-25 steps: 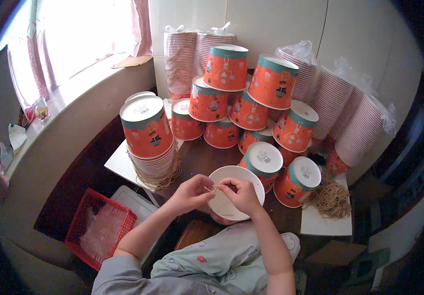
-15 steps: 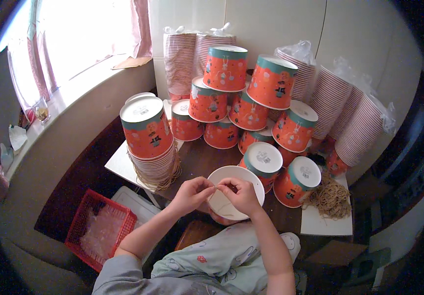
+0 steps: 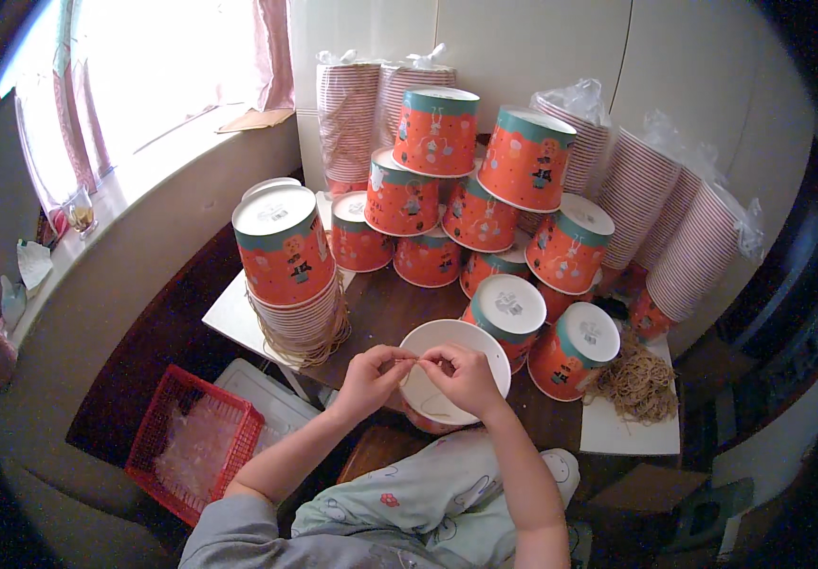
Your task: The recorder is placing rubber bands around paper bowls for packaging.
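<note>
Both hands [image 3: 369, 379] [image 3: 467, 379] close together, fingers [image 3: 393, 355] bent

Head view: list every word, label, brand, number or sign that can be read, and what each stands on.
No text is legible enough to quote.
Upturned front-right paper bucket, base: dark print, too small.
Upturned paper bucket just left of it, base: grey print, too small.
Left stack's top bucket, base: faint marks, too blurred.

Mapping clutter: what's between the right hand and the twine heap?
Head view, from the right hand to the twine heap: the right edge of the open bucket, some brown tabletop, then an upturned orange bucket.
</note>
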Available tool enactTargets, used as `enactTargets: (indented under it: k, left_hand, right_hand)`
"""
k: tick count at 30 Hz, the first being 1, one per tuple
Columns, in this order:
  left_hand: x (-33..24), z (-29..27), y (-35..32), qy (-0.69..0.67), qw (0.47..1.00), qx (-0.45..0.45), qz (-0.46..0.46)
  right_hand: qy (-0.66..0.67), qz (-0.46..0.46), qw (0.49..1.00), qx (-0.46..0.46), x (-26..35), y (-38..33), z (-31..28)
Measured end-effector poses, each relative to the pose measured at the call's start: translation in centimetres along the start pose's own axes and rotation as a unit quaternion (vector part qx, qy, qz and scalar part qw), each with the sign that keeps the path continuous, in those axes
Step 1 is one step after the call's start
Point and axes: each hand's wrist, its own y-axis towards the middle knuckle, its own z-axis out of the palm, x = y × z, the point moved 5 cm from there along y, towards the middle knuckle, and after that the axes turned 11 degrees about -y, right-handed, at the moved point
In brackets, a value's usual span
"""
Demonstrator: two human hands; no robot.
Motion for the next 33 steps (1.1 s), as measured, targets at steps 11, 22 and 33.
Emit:
enactTargets:
  k: [11,22,33]
  left_hand:
    - [0.4,0.1,0.0,-0.013,1.000,0.002,-0.029]
    - [-0.3,0.3,-0.3,0.082,0.996,0.012,0.025]
    - [-3.0,-0.2,-0.8,0.160,0.973,0.014,0.164]
  right_hand:
    - [-0.007,-0.015,0.999,-0.049,0.0,-0.1,0.2]
    - [0.074,0.026,0.996,-0.045,-1.3,-0.3,0.9]
    - [0.134,0.037,0.989,0.054,0.9,-0.4,-0.4]
